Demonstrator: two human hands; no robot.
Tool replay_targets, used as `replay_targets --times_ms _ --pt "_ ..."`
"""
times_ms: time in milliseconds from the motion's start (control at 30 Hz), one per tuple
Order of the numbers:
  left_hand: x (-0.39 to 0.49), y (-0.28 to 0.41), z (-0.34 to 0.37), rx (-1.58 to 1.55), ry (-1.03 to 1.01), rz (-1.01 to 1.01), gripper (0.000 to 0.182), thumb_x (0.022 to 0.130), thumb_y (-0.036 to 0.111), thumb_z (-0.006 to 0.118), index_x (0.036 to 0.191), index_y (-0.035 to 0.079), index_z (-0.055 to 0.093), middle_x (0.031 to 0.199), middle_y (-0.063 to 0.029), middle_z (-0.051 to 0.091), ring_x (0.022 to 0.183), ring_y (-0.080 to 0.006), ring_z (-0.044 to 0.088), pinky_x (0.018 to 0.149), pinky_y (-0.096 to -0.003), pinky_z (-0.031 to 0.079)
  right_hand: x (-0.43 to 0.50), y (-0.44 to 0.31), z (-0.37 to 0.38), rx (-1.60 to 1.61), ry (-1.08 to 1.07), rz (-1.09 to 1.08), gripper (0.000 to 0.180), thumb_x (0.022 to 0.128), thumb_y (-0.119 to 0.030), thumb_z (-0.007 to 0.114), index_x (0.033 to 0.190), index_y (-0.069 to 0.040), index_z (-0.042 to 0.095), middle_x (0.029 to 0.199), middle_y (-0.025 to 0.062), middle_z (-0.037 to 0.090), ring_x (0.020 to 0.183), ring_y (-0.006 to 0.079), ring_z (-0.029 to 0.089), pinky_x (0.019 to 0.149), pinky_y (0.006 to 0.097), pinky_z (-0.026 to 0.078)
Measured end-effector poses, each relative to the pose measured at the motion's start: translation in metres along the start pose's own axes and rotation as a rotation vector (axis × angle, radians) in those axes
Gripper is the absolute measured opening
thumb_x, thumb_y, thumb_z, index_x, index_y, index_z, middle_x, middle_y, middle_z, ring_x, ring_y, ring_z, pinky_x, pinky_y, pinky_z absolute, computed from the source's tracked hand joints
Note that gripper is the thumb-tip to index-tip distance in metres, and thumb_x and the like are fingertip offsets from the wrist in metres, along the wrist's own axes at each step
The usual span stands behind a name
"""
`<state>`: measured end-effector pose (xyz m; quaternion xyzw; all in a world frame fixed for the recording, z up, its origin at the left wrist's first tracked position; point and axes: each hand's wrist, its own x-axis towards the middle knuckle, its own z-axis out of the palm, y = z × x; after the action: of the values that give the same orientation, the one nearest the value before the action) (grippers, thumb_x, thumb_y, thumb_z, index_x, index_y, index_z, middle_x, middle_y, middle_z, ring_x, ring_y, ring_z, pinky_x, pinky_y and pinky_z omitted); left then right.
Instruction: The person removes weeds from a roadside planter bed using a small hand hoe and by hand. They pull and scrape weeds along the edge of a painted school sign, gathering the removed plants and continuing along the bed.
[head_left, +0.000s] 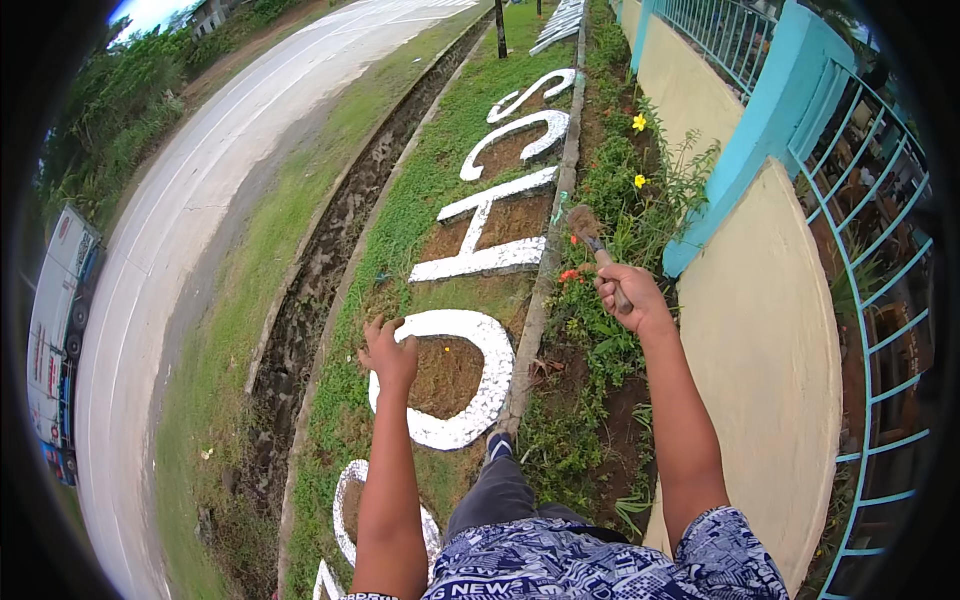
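My right hand (632, 297) is closed around the wooden handle of a small garden trowel (592, 234). Its blade is caked with brown soil and points away from me, over the planted strip. My left hand (390, 354) holds nothing; its soil-stained fingers are spread and partly curled. It hovers over the left side of a large white ring-shaped letter (491, 360) set on the grass, and I cannot tell whether it touches it. One foot in a dark flip-flop (499, 445) stands by the narrow concrete curb (534, 322) beside that letter.
More white letters (480, 232) lie ahead on the grass. Low plants with yellow flowers (639, 122) border a cream wall (757, 360) with a turquoise post (765, 135) and fence on the right. To the left run a ditch (330, 225) and a road (161, 225) with a truck (60, 322).
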<state>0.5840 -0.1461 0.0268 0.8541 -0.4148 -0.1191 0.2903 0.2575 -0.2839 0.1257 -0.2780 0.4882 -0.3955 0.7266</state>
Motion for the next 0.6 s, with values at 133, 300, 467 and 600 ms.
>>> replay_targets --times_ms 133,300,467,600 --pt "0.05 0.034 0.01 -0.01 -0.013 0.019 0.037 0.075 0.019 0.065 0.111 0.014 0.058 0.137 -0.0114 0.037 0.135 -0.0312 0.023 0.103 -0.0624 0.01 0.032 -0.025 0.011 -0.102 -0.072 -0.021 0.01 0.083 -0.008 0.055 0.088 0.0 0.051 0.071 0.0023 0.055 0.05 0.0039 0.048 0.041 0.0197 0.039" --pt "0.097 0.089 0.018 -0.018 -0.008 0.157 0.041 0.074 0.021 0.066 0.113 0.014 0.057 0.137 -0.0112 0.037 0.135 -0.0307 0.023 0.102 -0.0628 0.009 0.051 -0.062 0.02 -0.129 -0.054 -0.137 0.009 0.083 -0.008 0.054 0.084 0.0 0.051 0.071 0.0043 0.056 0.05 0.0044 0.049 0.039 0.0197 0.04" --pt "0.129 0.139 0.036 -0.018 -0.081 0.194 0.037 0.074 0.021 0.066 0.11 0.017 0.06 0.137 -0.0104 0.037 0.135 -0.0323 0.021 0.104 -0.0621 0.008 0.076 -0.091 0.012 -0.096 -0.019 -0.161 0.009 0.084 -0.008 0.053 0.084 0.0 0.05 0.073 0.0052 0.055 0.051 0.0048 0.047 0.039 0.0202 0.039" --pt "0.154 0.172 0.068 -0.06 -0.066 0.238 0.039 0.075 0.021 0.065 0.113 0.017 0.059 0.138 -0.0108 0.036 0.136 -0.0328 0.02 0.104 -0.0627 0.008 0.112 -0.111 -0.01 -0.042 0.05 -0.184 0.009 0.082 -0.007 0.054 0.076 0.0 0.054 0.065 0.0034 0.054 0.048 0.0068 0.048 0.039 0.0218 0.038"
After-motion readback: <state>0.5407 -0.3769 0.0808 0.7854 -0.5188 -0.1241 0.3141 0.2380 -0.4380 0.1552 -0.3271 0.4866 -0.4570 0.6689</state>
